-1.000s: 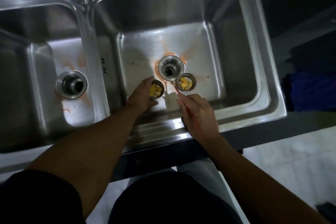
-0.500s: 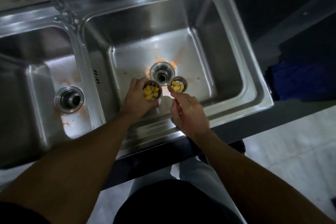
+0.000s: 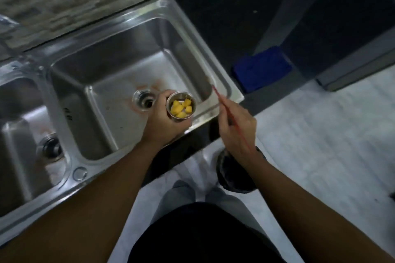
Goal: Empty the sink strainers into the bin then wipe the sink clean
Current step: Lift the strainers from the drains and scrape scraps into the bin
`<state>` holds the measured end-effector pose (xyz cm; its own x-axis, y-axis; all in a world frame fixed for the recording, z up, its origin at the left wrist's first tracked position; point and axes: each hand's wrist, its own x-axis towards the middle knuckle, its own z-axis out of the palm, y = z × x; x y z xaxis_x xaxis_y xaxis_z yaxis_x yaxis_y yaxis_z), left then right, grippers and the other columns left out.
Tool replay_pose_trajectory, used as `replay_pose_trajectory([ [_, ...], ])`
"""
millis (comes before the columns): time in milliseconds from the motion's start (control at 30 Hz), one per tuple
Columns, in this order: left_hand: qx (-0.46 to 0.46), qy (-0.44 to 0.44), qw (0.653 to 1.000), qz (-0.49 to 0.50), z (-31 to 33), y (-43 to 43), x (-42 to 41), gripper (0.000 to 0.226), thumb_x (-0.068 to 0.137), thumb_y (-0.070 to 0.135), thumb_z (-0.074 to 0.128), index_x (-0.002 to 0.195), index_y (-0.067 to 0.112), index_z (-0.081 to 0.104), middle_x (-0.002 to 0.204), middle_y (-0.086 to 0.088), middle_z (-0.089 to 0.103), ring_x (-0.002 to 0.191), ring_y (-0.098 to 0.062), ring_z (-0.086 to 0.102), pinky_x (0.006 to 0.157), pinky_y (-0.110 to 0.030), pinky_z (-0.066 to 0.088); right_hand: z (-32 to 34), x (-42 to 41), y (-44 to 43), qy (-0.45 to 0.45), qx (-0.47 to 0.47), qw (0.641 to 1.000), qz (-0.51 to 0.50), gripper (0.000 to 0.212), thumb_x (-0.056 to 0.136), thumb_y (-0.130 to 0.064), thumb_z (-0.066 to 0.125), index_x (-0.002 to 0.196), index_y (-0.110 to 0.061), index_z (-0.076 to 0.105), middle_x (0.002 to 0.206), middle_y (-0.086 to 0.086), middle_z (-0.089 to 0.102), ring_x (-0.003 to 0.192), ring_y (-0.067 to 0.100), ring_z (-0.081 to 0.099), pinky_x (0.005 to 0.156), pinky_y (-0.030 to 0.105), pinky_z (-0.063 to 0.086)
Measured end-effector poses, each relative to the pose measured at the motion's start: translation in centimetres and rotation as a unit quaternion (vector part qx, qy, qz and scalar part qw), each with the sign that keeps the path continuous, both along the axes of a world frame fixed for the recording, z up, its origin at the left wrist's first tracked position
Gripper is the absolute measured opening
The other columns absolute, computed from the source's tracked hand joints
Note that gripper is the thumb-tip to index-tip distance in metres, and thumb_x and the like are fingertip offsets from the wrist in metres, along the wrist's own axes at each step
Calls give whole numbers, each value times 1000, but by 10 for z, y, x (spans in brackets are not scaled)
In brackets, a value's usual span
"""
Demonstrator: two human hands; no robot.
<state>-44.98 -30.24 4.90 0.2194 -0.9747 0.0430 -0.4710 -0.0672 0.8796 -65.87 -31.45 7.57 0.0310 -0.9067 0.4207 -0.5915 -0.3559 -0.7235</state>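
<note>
Left hand (image 3: 162, 121) wrapped around a metal strainer (image 3: 181, 106), cup upright, yellow food chunks (image 3: 181, 108) inside, raised over the right basin (image 3: 119, 83) at about four o'clock from its open drain (image 3: 145, 101). Right hand (image 3: 237, 128) out past the sink's front right corner, at three o'clock from the strainer, fingers curled inward; grip impossible to tell, nothing clearly held. Orange smears around the drain. Left basin drain (image 3: 50, 145) at eight o'clock. Dark bin (image 3: 233, 175) on the floor beneath the right wrist. Blue cloth (image 3: 261, 68) on the dark counter at two o'clock.
</note>
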Motion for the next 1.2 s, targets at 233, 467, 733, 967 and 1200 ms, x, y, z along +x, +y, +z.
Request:
replay_pose_trajectory([
  [233,-14,32,991,-132,5,-9,-145,84,58,31,92,131,34,50,124,25,58,119,1,58,94,-10,46,-13,-129,24,-13,-18,991,-135,25,98,-7,62,121,-8,71,105,5,76,85,16,72,79,35,60],
  [467,39,-11,965,-260,-41,-5,-238,87,63,39,90,138,33,46,134,9,58,126,-9,54,101,-24,52,-64,-206,64,35,64,964,-257,22,97,-11,64,119,-11,72,102,3,77,93,-12,53,87,-6,37],
  [733,107,-78,938,-319,-150,-3,-273,85,66,28,92,140,16,52,134,-4,62,124,-22,57,100,-36,54,-146,-247,107,37,139,944,-298,22,98,-20,66,116,-9,74,110,5,76,94,19,74,87,33,61],
  [967,143,-125,923,-335,-230,-9,-274,80,66,17,92,136,11,57,131,-7,63,121,-25,55,95,-30,51,-204,-235,131,-23,154,954,-255,19,97,-9,66,112,-1,73,105,11,76,94,20,73,82,35,61],
  [1200,152,-153,905,-366,-282,-10,-279,80,65,13,92,137,10,57,134,-9,62,125,-25,51,96,-23,42,-267,-216,133,-28,236,951,-200,24,100,-17,61,121,-16,71,110,-2,74,98,12,68,83,32,58],
])
